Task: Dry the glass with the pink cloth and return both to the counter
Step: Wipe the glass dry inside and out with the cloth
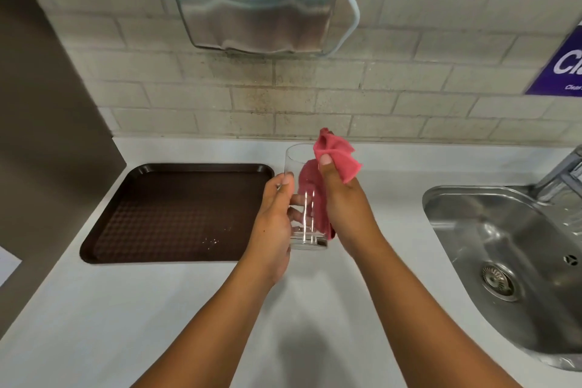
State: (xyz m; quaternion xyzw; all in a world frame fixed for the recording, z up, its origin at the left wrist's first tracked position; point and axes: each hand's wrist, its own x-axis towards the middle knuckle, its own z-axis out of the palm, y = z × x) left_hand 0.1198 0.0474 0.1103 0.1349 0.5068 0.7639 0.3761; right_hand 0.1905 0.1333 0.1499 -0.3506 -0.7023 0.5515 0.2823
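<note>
A tall clear glass (299,173) is held upright above the white counter (157,324), in the middle of the view. My left hand (274,224) wraps its left side, thumb near the rim and fingers showing through the wall. My right hand (343,211) grips the pink cloth (335,154) against the glass's right side. Part of the cloth bunches above my thumb at the rim; the rest shows through the glass down toward its base. Whether that part is inside or behind the glass, I cannot tell.
A dark brown tray (163,214) with a few crumbs lies on the counter to the left. A steel sink (504,249) with a tap (563,179) sits at the right. A steel dispenser (252,0) hangs on the tiled wall above. A brown panel stands at far left.
</note>
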